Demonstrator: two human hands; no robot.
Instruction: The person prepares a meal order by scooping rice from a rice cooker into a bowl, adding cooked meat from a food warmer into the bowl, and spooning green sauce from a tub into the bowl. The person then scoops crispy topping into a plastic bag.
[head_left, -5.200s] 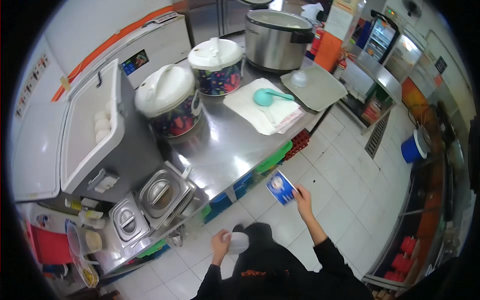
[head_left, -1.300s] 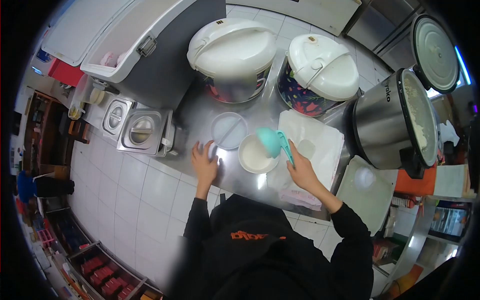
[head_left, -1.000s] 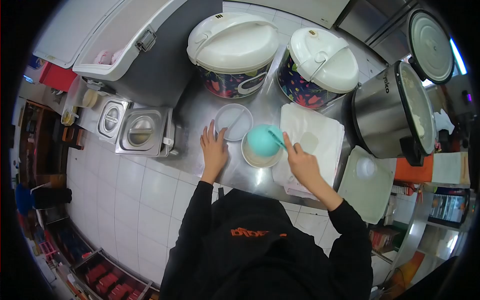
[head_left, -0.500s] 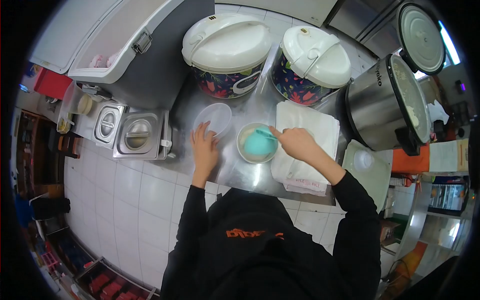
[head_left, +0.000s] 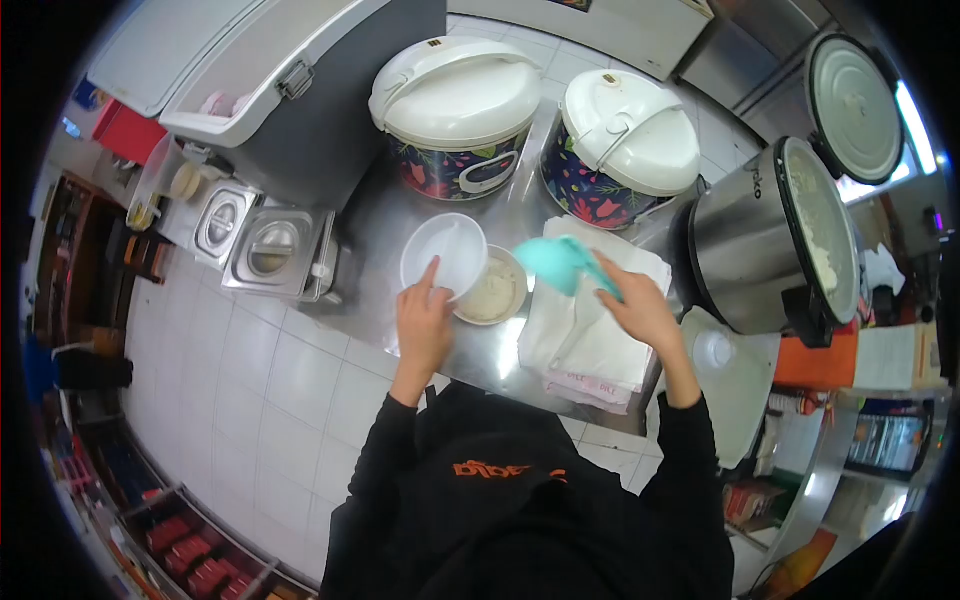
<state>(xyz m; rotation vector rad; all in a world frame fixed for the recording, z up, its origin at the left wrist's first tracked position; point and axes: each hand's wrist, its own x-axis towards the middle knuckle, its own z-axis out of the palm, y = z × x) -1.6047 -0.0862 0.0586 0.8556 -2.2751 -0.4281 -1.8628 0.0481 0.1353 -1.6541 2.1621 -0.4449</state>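
My left hand (head_left: 425, 325) grips the near rim of a round translucent plastic lid (head_left: 440, 245), index finger stretched over its face. The lid is tilted up and overlaps the left side of a pale round bowl (head_left: 492, 290). White rice fills the bowl, which stands on the steel table. In my right hand (head_left: 638, 305) is a turquoise rice scoop (head_left: 552, 262), its fingers wrapped round the handle. The scoop's head is just right of the bowl, above a stack of white paper sheets (head_left: 600, 345).
Two patterned food jars, one at the back (head_left: 455, 110) and one beside it (head_left: 625, 140), have white lids. A large steel rice cooker (head_left: 745, 240) stands open at right. Lidded steel pans (head_left: 270, 255) and a grey cooler (head_left: 335, 110) are at left.
The turquoise scoop has come out of the bowl and moved right with my right hand. My left hand now holds the plastic lid, shifted right and tilted up beside the bowl.
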